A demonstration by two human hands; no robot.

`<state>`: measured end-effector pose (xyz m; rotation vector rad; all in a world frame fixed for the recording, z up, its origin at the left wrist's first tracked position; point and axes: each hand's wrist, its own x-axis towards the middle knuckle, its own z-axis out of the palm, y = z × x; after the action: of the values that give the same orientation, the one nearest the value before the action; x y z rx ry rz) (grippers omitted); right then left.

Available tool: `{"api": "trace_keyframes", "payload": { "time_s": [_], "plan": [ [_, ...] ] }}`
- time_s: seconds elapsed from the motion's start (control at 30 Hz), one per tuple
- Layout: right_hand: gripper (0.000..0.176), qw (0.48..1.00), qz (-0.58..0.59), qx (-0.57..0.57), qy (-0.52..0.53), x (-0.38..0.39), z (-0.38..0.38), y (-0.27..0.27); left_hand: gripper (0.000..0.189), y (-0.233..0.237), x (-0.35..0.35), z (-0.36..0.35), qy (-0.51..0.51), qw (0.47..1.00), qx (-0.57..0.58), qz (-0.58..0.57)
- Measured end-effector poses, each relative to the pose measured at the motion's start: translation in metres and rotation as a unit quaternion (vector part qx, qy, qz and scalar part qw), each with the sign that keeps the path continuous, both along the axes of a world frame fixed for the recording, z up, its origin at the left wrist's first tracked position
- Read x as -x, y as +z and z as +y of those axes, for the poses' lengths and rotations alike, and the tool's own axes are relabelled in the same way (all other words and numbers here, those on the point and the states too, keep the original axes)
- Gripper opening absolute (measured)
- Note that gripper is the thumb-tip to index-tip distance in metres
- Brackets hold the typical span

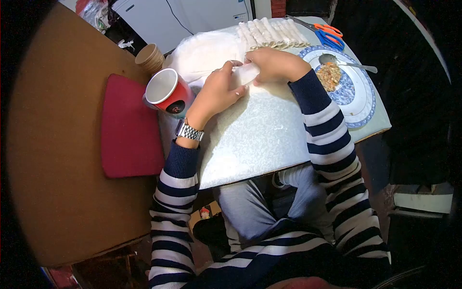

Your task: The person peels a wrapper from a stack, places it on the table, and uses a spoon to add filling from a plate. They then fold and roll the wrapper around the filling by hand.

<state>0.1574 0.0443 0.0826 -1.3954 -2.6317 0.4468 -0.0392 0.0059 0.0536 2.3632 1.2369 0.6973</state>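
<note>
Both hands meet over the far half of the pale table (255, 139). Between them is a small white, slightly translucent spring roll (247, 74), held up off the surface. My left hand (222, 91), with a metal-band watch at the wrist, is closed on its left end. My right hand (274, 65) pinches the right end, its fingertips partly hidden. Just beyond the hands lies a stack of thin white wrappers (204, 53). A row of several finished rolls (272, 33) sits behind my right hand.
A red and white mug (171, 91) stands by my left forearm, with stacked brown cups (150, 58) behind. At right, a blue-patterned plate (363, 103) holds chopped filling (329, 77) and a spoon (358, 66). Scissors (329, 36) with orange and blue handles lie at the back right.
</note>
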Motion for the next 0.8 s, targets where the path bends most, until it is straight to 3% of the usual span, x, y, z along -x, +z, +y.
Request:
{"api": "trace_keyframes", "payload": {
  "time_s": [0.1, 0.2, 0.3, 0.4, 0.6, 0.7, 0.8],
  "plan": [
    [0.054, 0.999, 0.013, -0.019, 0.034, -0.006, -0.004, 0.003, 0.054, 0.018, 0.004, -0.007, 0.052, 0.994, 0.077, 0.058],
    [0.041, 0.997, 0.069, -0.018, 0.008, -0.006, -0.001, 0.003, 0.047, 0.017, 0.01, -0.009, 0.043, 0.995, 0.039, 0.078],
    [0.032, 0.995, 0.085, -0.039, 0.025, -0.004, 0.003, 0.002, 0.037, 0.011, 0.008, -0.008, 0.093, 0.995, 0.04, -0.001],
    [0.028, 0.993, 0.085, -0.076, 0.012, -0.002, 0.002, -0.001, 0.033, 0.015, 0.01, -0.004, 0.075, 0.995, 0.063, 0.012],
    [0.023, 0.983, 0.149, -0.11, 0.015, -0.008, 0.001, 0.011, 0.027, 0.013, 0.008, 0.001, 0.122, 0.99, -0.063, -0.033],
    [0.023, 0.981, 0.162, -0.099, 0.042, -0.018, -0.002, 0.016, 0.026, 0.008, 0.011, 0.008, 0.116, 0.976, 0.041, -0.178],
    [0.026, 0.996, 0.088, -0.029, 0.015, -0.024, -0.006, 0.024, 0.025, 0.009, 0.009, 0.005, 0.119, 0.984, 0.074, -0.109]
  ]
}}
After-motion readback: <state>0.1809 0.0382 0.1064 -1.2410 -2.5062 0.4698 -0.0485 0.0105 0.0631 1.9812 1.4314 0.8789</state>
